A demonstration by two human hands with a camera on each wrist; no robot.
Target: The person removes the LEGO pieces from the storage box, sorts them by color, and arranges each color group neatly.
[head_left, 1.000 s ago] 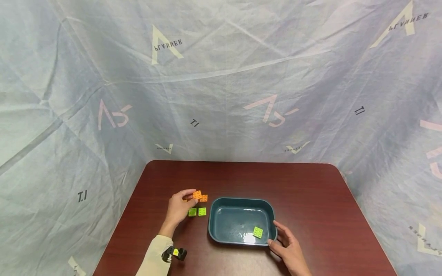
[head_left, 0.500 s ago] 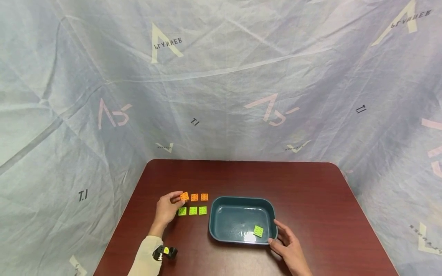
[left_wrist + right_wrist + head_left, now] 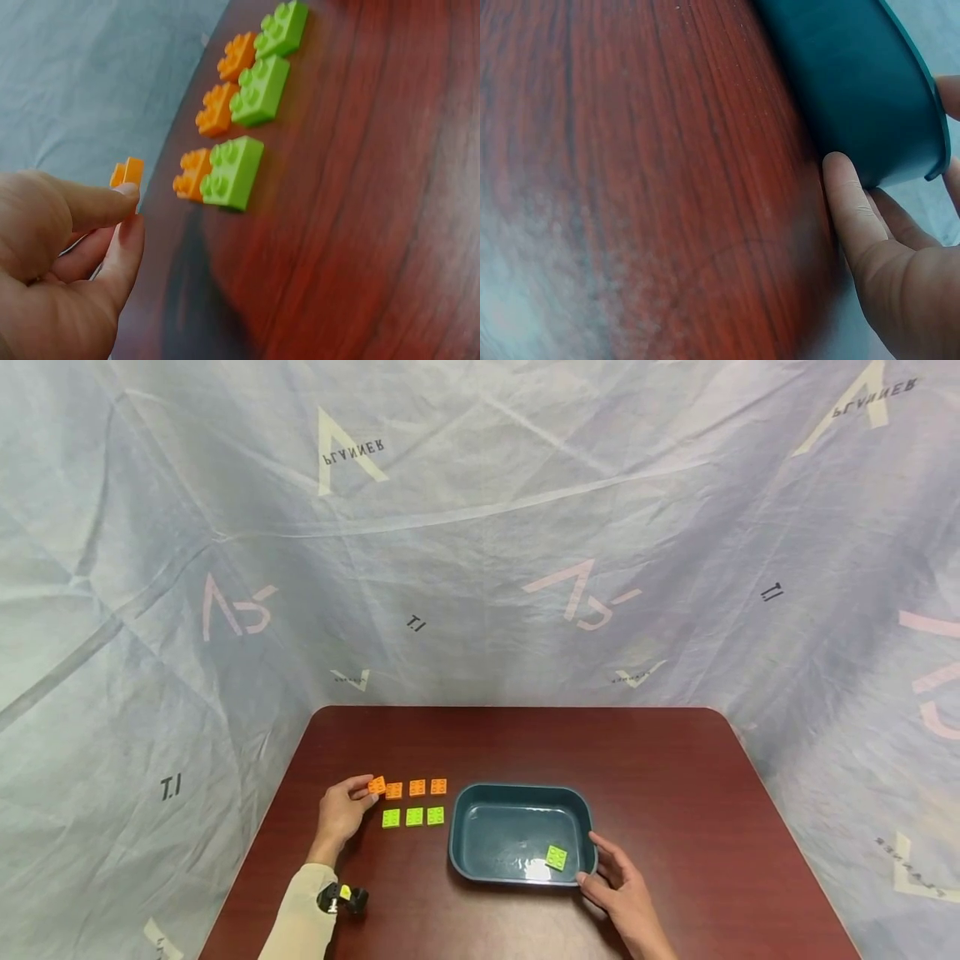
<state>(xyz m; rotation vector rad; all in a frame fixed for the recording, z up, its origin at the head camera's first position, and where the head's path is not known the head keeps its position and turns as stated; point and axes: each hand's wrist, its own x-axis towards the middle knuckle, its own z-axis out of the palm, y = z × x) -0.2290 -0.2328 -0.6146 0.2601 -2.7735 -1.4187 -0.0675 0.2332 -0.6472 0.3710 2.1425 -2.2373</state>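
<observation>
In the head view my left hand (image 3: 341,812) pinches an orange toy building brick (image 3: 377,786) at the left end of a row of orange bricks (image 3: 417,787). The left wrist view shows this held brick (image 3: 133,172) between thumb and forefinger, apart from the others. Nearer me lies a row of three lime-green bricks (image 3: 414,817). To their right stands a dark teal rectangular tray (image 3: 517,882) with one lime-green brick (image 3: 556,857) inside. My right hand (image 3: 626,893) holds the tray's near right corner from outside, thumb on the front wall (image 3: 855,97).
The reddish-brown wooden table (image 3: 675,793) carries everything. Behind and beside it hangs a grey printed sheet (image 3: 487,568). A black device (image 3: 341,897) is strapped to my left wrist.
My left hand has moved leftward along the orange row, leaving more orange bricks lying uncovered and still pinching one. The right hand stays at the tray's corner.
</observation>
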